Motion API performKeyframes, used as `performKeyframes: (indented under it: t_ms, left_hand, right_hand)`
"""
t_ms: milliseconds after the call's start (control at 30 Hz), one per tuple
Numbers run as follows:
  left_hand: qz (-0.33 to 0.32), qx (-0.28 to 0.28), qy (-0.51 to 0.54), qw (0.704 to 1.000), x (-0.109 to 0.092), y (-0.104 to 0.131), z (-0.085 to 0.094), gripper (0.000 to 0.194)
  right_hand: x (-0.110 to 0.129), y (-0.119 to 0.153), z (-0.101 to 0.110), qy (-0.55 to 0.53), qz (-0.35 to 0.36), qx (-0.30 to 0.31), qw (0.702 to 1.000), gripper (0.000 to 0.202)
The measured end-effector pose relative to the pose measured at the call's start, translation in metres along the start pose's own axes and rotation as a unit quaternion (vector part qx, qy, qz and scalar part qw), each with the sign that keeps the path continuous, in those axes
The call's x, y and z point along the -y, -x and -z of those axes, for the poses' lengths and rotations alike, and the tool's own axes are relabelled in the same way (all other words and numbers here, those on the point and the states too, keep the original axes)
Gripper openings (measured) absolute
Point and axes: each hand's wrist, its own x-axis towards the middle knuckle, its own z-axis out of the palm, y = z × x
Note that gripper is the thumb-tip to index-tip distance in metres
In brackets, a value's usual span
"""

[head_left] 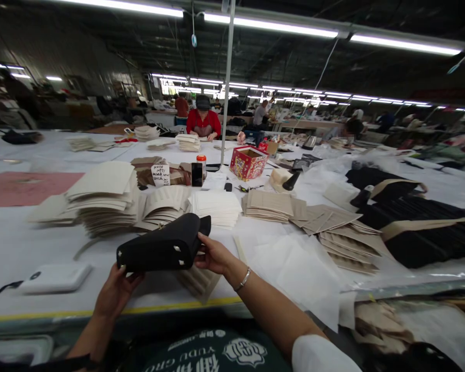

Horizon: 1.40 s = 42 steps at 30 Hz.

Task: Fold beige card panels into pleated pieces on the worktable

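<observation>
A black handbag (158, 245) with small metal feet on its base is held up above the front of the table, its base turned partly toward me. My left hand (118, 289) grips its left end from below, thumb on the near edge. At the right end, my right hand (213, 254) pinches the bag near a flap that sticks out. Beneath the bag, a beige folded piece (199, 281) lies on the table, partly hidden. Right behind it are a stack of white sheets (215, 206) and fanned cream panels (166, 204).
Tall cream stacks (104, 196) stand left, beige panels (271, 205) and black bag pieces (422, 227) right. A white device (56, 279) with a cord lies front left. A red box (248, 163), a phone (197, 174) and a metal pole (227, 82) stand farther back. A co-worker (203, 121) sits across.
</observation>
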Motion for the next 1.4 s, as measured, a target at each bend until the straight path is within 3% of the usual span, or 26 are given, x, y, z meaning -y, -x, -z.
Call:
performKeyframes:
  t_ms: [533,1033,1100,1200,1300,1400]
  left_hand:
    - [-0.02,0.005,-0.019,1.0,-0.003,0.009,-0.007,0.036]
    - [-0.03,-0.004,-0.039,0.999,-0.008,0.013,-0.02,0.046]
    - [-0.036,-0.007,-0.042,0.998,-0.008,0.014,-0.022,0.048]
    - [-0.053,-0.026,-0.059,0.997,-0.005,0.015,-0.027,0.047]
    - [-0.074,-0.043,-0.084,0.993,-0.001,0.016,-0.033,0.048]
    - [-0.112,-0.066,-0.121,0.984,-0.001,0.019,-0.041,0.051]
  right_hand:
    - [-0.006,0.001,0.006,-0.039,-0.006,-0.016,0.999,0.035]
    - [-0.003,0.005,0.011,-0.045,-0.011,-0.031,0.998,0.035]
    - [-0.003,0.01,0.009,-0.012,0.026,-0.049,0.998,0.033]
    - [-0.006,0.023,0.006,0.078,0.156,-0.117,0.978,0.037]
    - [-0.011,0.035,0.006,0.19,0.293,-0.177,0.92,0.054]
    - [-0.013,0.04,0.01,0.315,0.4,-0.188,0.84,0.052]
